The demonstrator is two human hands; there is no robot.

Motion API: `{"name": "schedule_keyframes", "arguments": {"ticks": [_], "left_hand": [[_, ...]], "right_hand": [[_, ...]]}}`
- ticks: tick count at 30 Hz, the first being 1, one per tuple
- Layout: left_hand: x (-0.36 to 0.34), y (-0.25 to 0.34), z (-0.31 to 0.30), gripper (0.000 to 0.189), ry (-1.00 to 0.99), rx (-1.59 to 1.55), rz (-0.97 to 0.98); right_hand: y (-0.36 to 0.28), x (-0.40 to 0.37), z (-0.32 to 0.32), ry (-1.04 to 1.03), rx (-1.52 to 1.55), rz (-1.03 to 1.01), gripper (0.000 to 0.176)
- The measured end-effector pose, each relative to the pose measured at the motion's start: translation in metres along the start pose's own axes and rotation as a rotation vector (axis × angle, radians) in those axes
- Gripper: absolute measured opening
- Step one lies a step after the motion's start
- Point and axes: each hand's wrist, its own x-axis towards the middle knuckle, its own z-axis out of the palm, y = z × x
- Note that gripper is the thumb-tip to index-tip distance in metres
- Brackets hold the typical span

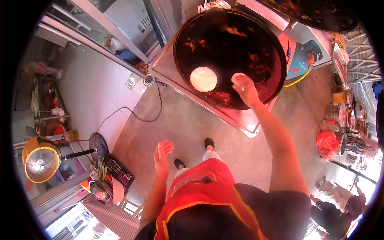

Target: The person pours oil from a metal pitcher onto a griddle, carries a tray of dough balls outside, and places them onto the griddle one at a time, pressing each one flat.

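Observation:
A large round dark pan [236,48] with reddish-brown patches sits on a pale metal stove top [164,66]. One round, flat, pale piece of dough [203,79] lies in the pan near its lower left edge. Over the pan, to the right of the dough and apart from it, is my right hand [243,86]; its fingers are bent together and I cannot make out anything in them. My left hand [163,154] hangs above the floor, well below the stove, with its fingers apart and nothing in it.
At the upper right are a second dark pan [316,14] and a blue gas cylinder [306,58] with a yellow hose. A yellow fan [41,160] and a black crate [119,170] are on the left. Other people [340,204] are at the lower right. A cable crosses the floor.

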Motion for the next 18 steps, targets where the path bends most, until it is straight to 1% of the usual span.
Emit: {"name": "schedule_keyframes", "arguments": {"ticks": [1,3,4,6,9,13,16,18], "left_hand": [[0.001,0.002,0.002,0.049,-0.014,0.014,0.003],[0.003,0.004,0.005,0.047,-0.03,0.013,0.013],[0.004,0.005,0.006,0.046,-0.037,0.013,0.019],[0.005,0.005,0.009,0.051,-0.038,0.038,0.02],[0.007,0.007,0.014,0.053,-0.04,0.072,0.021],[0.006,0.013,0.015,0.051,-0.02,0.072,0.037],[0.005,0.013,0.015,0.052,-0.013,0.064,0.025],[0.005,0.015,0.015,0.052,-0.016,0.061,0.038]], "right_hand": [[-0.008,-0.005,0.001,-0.075,-0.055,0.112,0.043],[-0.016,-0.009,0.001,-0.141,-0.121,0.178,0.054],[-0.017,-0.007,0.004,-0.104,-0.156,0.182,0.056],[-0.013,-0.001,0.014,-0.026,-0.228,0.197,0.059],[-0.011,0.006,0.039,-0.076,-0.33,0.308,0.061],[-0.014,0.0,0.033,-0.127,-0.459,0.152,0.061],[-0.007,-0.001,0.04,-0.172,-0.469,0.168,0.061],[-0.017,0.003,0.031,-0.196,-0.424,0.178,0.062]]}}
